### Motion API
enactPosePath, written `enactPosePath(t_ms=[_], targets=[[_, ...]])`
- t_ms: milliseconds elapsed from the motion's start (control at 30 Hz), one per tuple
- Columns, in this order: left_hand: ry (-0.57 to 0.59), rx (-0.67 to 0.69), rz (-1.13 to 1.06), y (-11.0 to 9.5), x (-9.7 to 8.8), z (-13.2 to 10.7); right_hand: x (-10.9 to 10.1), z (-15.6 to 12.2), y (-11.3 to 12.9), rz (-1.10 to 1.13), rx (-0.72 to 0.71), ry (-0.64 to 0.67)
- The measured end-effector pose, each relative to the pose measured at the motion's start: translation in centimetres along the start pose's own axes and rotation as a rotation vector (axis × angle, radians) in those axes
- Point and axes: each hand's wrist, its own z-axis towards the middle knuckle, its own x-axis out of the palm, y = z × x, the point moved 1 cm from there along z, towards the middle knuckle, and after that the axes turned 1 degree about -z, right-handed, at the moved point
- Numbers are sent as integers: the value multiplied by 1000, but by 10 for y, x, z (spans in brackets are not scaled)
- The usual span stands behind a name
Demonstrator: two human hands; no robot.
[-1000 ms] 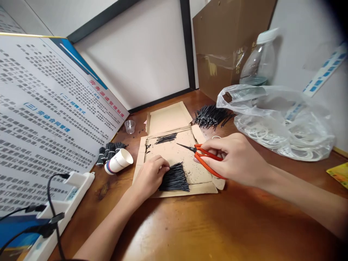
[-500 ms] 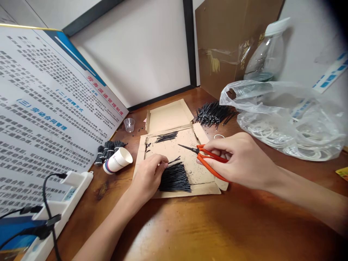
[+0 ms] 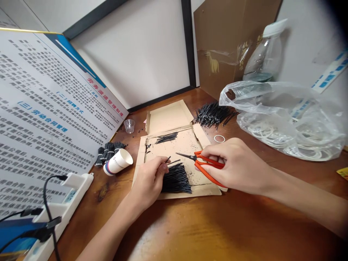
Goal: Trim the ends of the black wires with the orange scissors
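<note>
My left hand [image 3: 150,177] is closed in a pinch on a thin black strand [image 3: 168,159], whose short end sticks up past the fingertips. Just right of it, another strand [image 3: 174,161] lies above a neat row of black strands [image 3: 178,178] on the cardboard. Orange-handled scissors [image 3: 208,164] are in my right hand [image 3: 239,163], their dark pointed blades aimed left at the pinched strand without touching it. The blades look nearly together. A smaller group of strands [image 3: 166,137] lies farther back on the flattened cardboard box [image 3: 187,141], among dark crumbs.
At the back, a heap of black strands [image 3: 214,114] sits beside a plastic bag [image 3: 293,127] of white rings. One white ring [image 3: 219,135] lies nearby. On the left are a tipped paper cup [image 3: 118,162], tied bundles [image 3: 108,150], a clear cup [image 3: 129,125] and a power strip [image 3: 72,192].
The strand in my left fingers now tilts upward, and another shows apart below it. My right hand has moved slightly left and down with the scissors, uncovering the white ring.
</note>
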Motion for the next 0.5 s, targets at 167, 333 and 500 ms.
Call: enactPosePath(t_ms=[167, 333, 500], targets=[[37, -8, 27, -1, -1, 0, 2, -1, 2, -25, -17, 6], [36, -26, -46, -2, 0, -2, 3, -3, 3, -16, -1, 25], [56, -134, -279, -7, 0, -4, 5, -5, 8, 10, -33, 21]])
